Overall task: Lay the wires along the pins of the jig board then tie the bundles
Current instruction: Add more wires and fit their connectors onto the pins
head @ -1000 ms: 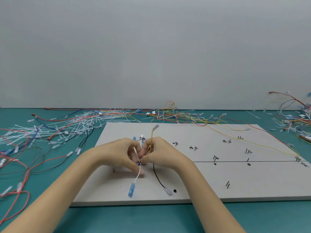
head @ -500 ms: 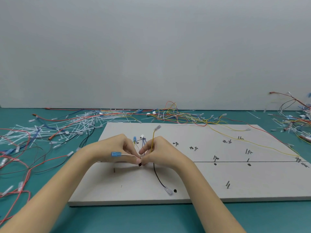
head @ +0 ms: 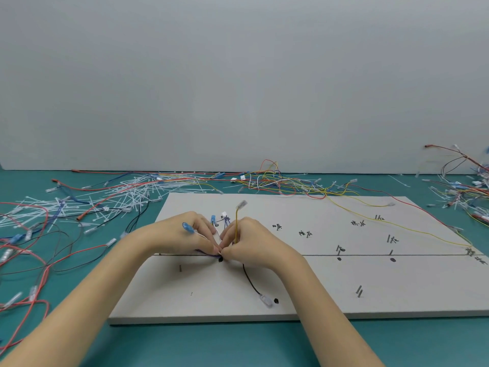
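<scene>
A white jig board with small metal pins and black markings lies on the teal table. My left hand and my right hand meet fingertip to fingertip over the board's left middle, pinching a small wire bundle. A white wire with a blue connector lies over the back of my left hand. From my right fist a yellow wire rises upright, and a black wire with a clear connector trails toward the board's front edge. What the fingers enclose is hidden.
A pile of white cable ties and loose red, blue and black wires covers the table to the left. More tangled wires lie behind the board and at the far right. One long yellow wire crosses the board's right half.
The white wire with the blue connector swung from hanging below my hands up over the back of my left hand. Both hands stayed pinched together at the same spot.
</scene>
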A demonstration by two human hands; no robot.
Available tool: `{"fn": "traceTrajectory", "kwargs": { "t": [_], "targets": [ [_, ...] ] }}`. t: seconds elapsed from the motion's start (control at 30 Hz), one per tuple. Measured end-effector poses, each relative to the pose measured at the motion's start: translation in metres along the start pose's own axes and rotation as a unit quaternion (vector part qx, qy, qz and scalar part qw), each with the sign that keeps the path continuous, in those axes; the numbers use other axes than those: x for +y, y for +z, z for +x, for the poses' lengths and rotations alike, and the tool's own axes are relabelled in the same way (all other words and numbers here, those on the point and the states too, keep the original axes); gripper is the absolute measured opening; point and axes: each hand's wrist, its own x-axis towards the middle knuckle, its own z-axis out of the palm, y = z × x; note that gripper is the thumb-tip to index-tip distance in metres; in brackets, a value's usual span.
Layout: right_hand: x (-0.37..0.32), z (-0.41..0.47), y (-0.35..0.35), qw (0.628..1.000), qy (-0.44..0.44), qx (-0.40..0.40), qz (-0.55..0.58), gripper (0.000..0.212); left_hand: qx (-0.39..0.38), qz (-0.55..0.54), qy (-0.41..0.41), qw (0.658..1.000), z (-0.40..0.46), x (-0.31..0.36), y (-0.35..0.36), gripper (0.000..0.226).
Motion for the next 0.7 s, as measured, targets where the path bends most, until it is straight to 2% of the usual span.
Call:
{"fn": "traceTrajectory", "kwargs": {
  "t": [0.33, 0.43, 0.57, 0.7],
  "targets": [
    [0.0, 0.001, 0.005, 1.0, -0.013, 0.014, -0.022, 0.014, -0.021, -0.047, 0.012, 0.999, 0.004, -0.009, -0.006, 0.005],
    [-0.001, 0.001, 0.006, 1.0, -0.013, 0.015, -0.024, 0.016, -0.034, -0.079, 0.024, 0.996, 0.004, -0.015, -0.012, 0.014],
    [0.0, 0.0, 0.005, 1.0, -0.007, 0.011, -0.016, 0.019, -0.001, -0.087, 0.022, 0.996, 0.003, -0.024, -0.021, 0.026],
    [-0.001, 0.0, 0.005, 1.0, -0.001, 0.01, -0.009, 0.02, 0.014, -0.104, 0.02, 0.994, 0.0, -0.031, -0.028, 0.027]
  ]
}}
